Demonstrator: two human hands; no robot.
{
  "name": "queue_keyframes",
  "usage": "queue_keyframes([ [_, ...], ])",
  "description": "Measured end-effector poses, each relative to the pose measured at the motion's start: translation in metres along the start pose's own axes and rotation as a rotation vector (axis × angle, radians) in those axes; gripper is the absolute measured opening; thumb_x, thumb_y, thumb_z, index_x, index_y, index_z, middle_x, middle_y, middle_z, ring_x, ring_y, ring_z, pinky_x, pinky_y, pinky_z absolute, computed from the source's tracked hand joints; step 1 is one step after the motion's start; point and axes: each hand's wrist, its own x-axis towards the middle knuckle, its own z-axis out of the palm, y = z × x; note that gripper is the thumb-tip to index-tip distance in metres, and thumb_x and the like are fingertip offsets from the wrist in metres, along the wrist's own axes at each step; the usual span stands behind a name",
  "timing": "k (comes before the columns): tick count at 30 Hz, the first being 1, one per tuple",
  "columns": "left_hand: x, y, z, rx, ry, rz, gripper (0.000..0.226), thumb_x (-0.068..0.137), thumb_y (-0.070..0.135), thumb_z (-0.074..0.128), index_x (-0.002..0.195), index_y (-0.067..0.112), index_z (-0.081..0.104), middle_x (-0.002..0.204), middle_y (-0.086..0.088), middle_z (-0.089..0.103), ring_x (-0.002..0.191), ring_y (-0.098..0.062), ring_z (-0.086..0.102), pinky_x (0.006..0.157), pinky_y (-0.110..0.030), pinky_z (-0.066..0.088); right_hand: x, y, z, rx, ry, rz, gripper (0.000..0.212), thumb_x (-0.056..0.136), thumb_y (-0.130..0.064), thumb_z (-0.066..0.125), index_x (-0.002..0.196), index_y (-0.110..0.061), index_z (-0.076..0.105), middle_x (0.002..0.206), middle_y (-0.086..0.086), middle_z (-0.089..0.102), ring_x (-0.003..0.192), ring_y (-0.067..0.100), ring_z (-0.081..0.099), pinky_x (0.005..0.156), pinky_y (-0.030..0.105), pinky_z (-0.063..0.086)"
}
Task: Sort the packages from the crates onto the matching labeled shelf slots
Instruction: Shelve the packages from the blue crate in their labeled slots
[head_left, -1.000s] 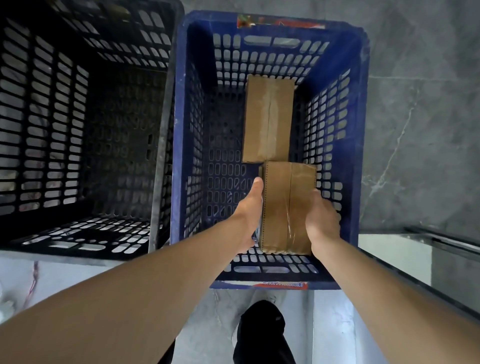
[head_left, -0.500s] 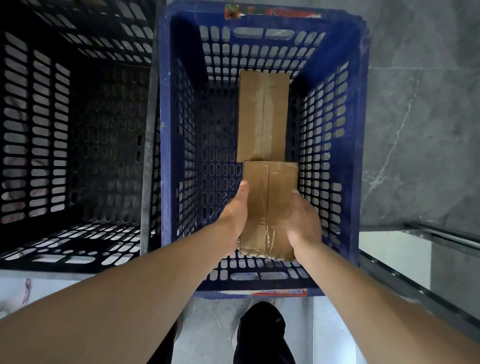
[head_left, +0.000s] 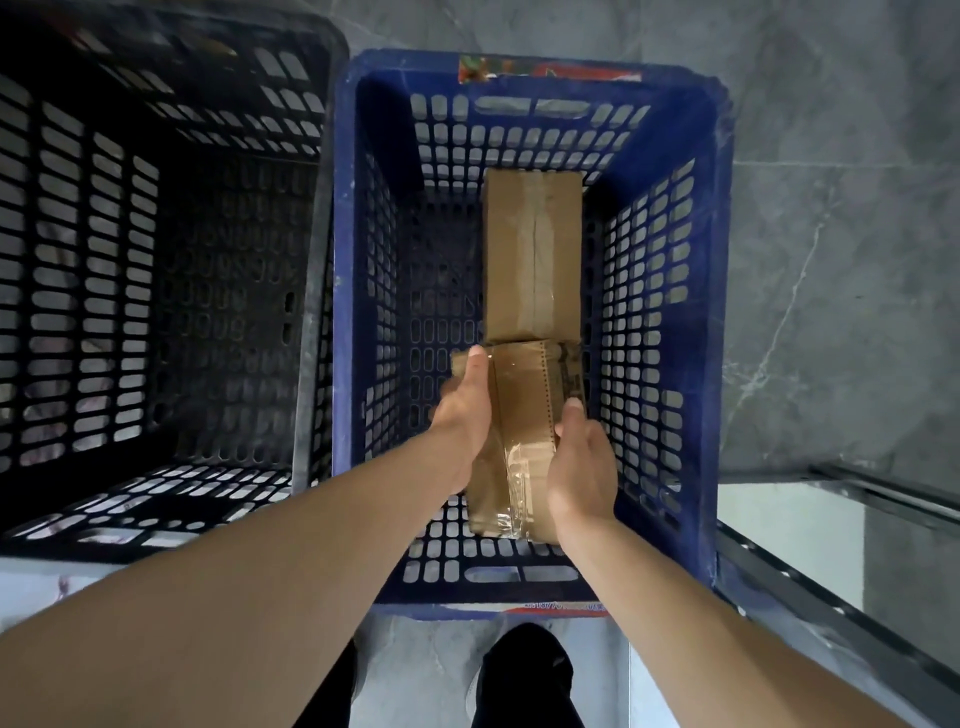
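Two taped cardboard packages are inside the blue crate (head_left: 358, 364). The near package (head_left: 522, 415) is tilted and held between both hands: my left hand (head_left: 465, 415) grips its left side with the thumb on top, and my right hand (head_left: 582, 462) grips its right side. The far package (head_left: 532, 254) lies flat on the crate floor against the back wall, its near end touching or just behind the held one. No shelf slots or labels are in view.
A black crate (head_left: 311, 260) stands directly left of the blue one, with nothing visible inside it. Grey marble floor (head_left: 831, 260) lies to the right. A dark metal rail (head_left: 857, 608) runs along the lower right. My legs are below the crate.
Both hands have turned the near package so a different taped face shows, and it now sits tilted and slightly higher in the crate. The far package has not moved.
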Motion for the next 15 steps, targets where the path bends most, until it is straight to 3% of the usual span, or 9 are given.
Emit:
queue_keyframes([
  [4,-0.019,0.014,-0.005,0.024,-0.011,-0.08,0.125,0.048,0.1,0.039,0.154,0.034,0.033,0.154,-0.004,0.043,0.136,-0.032,0.044,0.109,-0.054,0.034,0.013,0.005,-0.002,0.05,0.003,0.027,0.03,0.109,-0.039,0.043,0.097,-0.021,0.064,0.095,-0.009,0.057,0.084,0.007,0.051,0.088,0.034,0.036],
  [8,-0.011,0.002,-0.01,0.015,-0.041,-0.119,0.114,0.055,0.096,0.05,0.153,0.04,0.031,0.15,-0.006,0.048,0.13,-0.032,0.05,0.089,-0.049,0.043,0.021,0.008,-0.001,-0.042,-0.004,0.041,0.012,0.103,-0.027,0.057,0.091,-0.027,0.061,0.092,-0.005,0.064,0.086,0.018,0.06,0.086,0.042,0.049],
  [10,-0.014,0.003,-0.01,-0.021,-0.058,-0.132,0.093,0.077,0.088,0.047,0.147,0.027,0.042,0.132,-0.007,0.06,0.113,-0.028,0.059,0.078,-0.042,0.048,0.022,0.007,0.003,-0.084,-0.016,0.04,0.009,0.099,-0.029,0.056,0.105,-0.03,0.063,0.112,0.003,0.066,0.1,0.027,0.063,0.098,0.05,0.051],
  [12,-0.015,0.003,-0.007,-0.054,-0.051,-0.151,0.075,0.086,0.082,0.042,0.134,0.024,0.051,0.114,-0.004,0.064,0.099,-0.025,0.062,0.07,-0.041,0.048,0.018,0.003,0.004,-0.124,-0.023,0.06,0.039,0.098,-0.031,0.053,0.137,-0.032,0.056,0.132,0.003,0.057,0.118,0.031,0.056,0.107,0.053,0.045],
  [13,-0.02,0.005,-0.006,-0.057,-0.067,-0.172,0.082,0.083,0.086,0.04,0.136,0.024,0.051,0.119,-0.004,0.064,0.103,-0.026,0.062,0.075,-0.044,0.05,0.015,0.002,0.004,-0.121,-0.015,0.065,0.046,0.099,-0.031,0.051,0.145,-0.032,0.051,0.134,0.002,0.056,0.12,0.03,0.055,0.107,0.051,0.044],
  [15,-0.024,0.008,-0.008,-0.036,-0.068,-0.178,0.111,0.062,0.099,0.038,0.148,0.029,0.044,0.141,-0.006,0.056,0.123,-0.031,0.055,0.098,-0.057,0.045,0.01,0.002,0.001,-0.085,0.029,0.048,0.041,0.103,-0.034,0.046,0.142,-0.026,0.054,0.126,-0.001,0.06,0.112,0.026,0.056,0.1,0.046,0.045],
])
